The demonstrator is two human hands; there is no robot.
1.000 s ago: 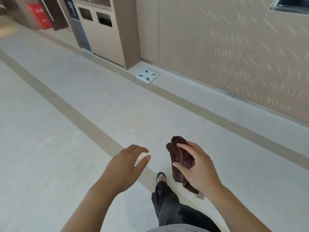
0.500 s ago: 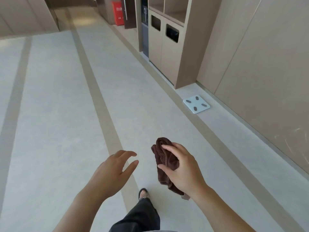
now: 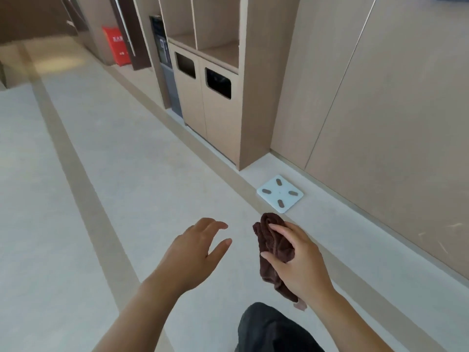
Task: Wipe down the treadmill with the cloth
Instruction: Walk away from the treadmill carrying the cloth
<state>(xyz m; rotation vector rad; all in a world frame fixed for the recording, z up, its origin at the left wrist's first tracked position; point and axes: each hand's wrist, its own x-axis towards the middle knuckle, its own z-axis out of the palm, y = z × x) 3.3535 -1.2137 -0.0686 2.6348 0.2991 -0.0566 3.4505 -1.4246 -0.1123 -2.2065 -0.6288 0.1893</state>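
Bunched in the clenched grip of the right hand [image 3: 303, 262], the brown cloth [image 3: 272, 246] is held above the floor [image 3: 127, 199], near the white scale [image 3: 280, 193]. The left hand [image 3: 196, 252] is kept released, fingers spread, beside the cloth without touching it.

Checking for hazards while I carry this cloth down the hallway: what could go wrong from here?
The white scale lies on the floor just ahead on the right, so a foot could catch it. The brown cloth hangs loosely below the right hand and might slip. No treadmill is in view yet.
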